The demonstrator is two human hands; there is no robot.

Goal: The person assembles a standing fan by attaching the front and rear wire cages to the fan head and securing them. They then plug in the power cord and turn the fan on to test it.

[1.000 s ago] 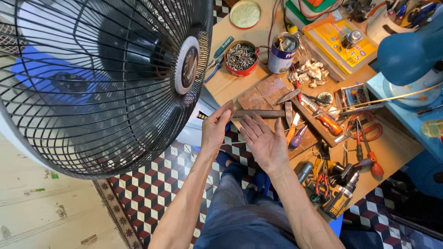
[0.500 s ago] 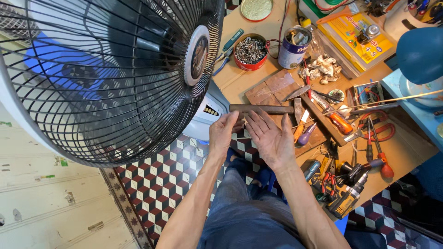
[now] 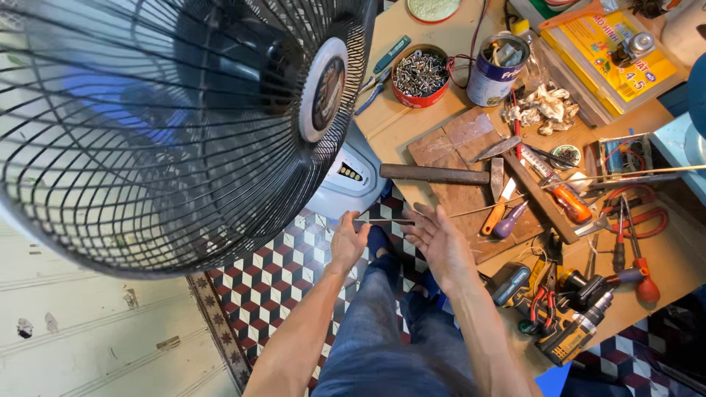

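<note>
A thin dark metal rod (image 3: pixel 382 221) is pinched at its near end by the closed fingers (image 3: pixel 358 223) of the left hand (image 3: pixel 348 242). The right hand (image 3: pixel 439 239) is held with fingers spread and palm open, nothing gripped; the rod's far tip is seen just beside those fingertips. Beyond the fingers, a wooden-handled hammer (image 3: pixel 441 175) is laid on the cluttered wooden worktop (image 3: pixel 412 121). A black wire fan guard (image 3: pixel 184 125) is seen left of the fingers
</note>
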